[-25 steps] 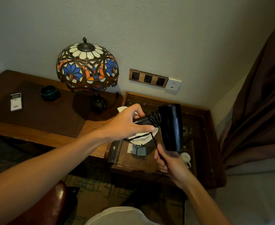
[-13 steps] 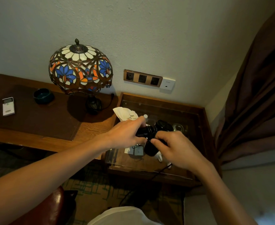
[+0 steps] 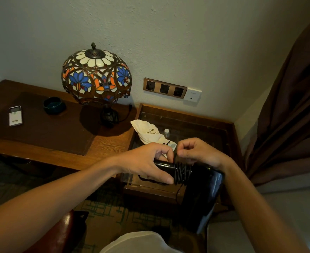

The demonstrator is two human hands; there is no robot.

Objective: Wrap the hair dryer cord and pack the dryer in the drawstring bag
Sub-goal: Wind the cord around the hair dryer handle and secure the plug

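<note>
I hold a black hair dryer (image 3: 201, 194) in front of me, above the near edge of the glass-topped side table (image 3: 231, 128). Its handle lies level and its barrel points down toward me. My left hand (image 3: 146, 161) is closed around the handle. Several turns of black cord (image 3: 183, 173) are wound around the handle beside the left fingers. My right hand (image 3: 199, 152) pinches the cord just above those coils. A short loose piece of cord hangs below the handle. The white drawstring bag (image 3: 148, 132) lies crumpled on the glass behind my hands.
A stained-glass lamp (image 3: 95, 75) stands on the wooden desk (image 3: 41, 143) to the left, with a dark bowl (image 3: 54, 105) and a white remote (image 3: 15, 115). Wall sockets (image 3: 165, 88) sit above the side table. A brown curtain (image 3: 293, 110) hangs at right. A chair edge (image 3: 62, 232) is below left.
The view has come closer. The dryer swung from upright to barrel-down toward me, and my right hand moved from below it to above the handle, adding cord turns.
</note>
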